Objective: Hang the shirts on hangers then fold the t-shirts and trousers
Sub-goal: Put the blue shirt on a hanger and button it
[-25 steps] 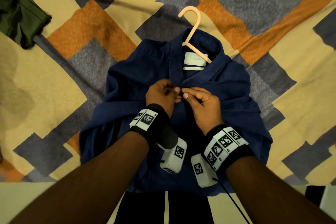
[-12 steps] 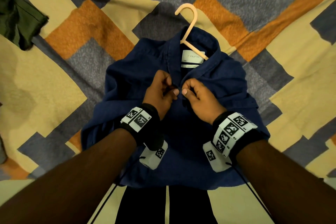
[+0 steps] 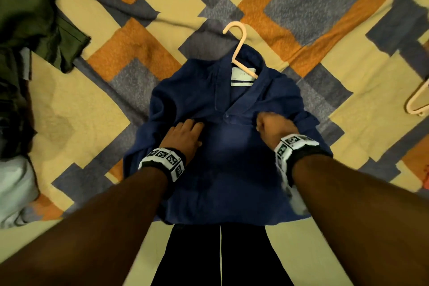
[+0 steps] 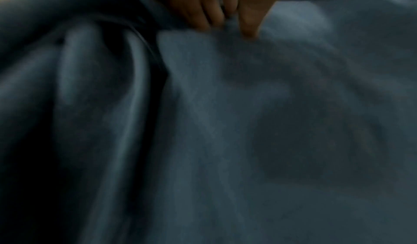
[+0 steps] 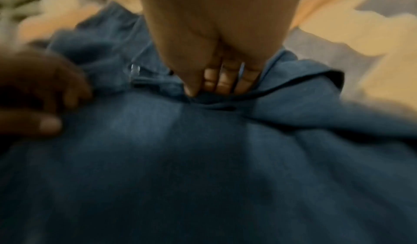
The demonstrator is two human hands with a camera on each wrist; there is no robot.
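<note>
Domestic bedroom setting. A bed is covered by a patchwork bedspread (image 3: 325, 90) in cream, orange and grey blocks; on it lie a navy shirt (image 3: 232, 146) on a hanger (image 3: 239, 46), a spare hanger (image 3: 417, 102) at right, and heaped clothes (image 3: 30, 37) at far left.

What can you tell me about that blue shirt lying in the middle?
The blue shirt is dark navy, soft woven cloth, lying front-up and rumpled on the patterned bedspread. A pale hanger sits inside its collar, hook sticking out, beside a white neck label. One button looks fastened below the open collar. The left hand rests flat on the chest; the right hand bunches fabric in its grip.
</note>
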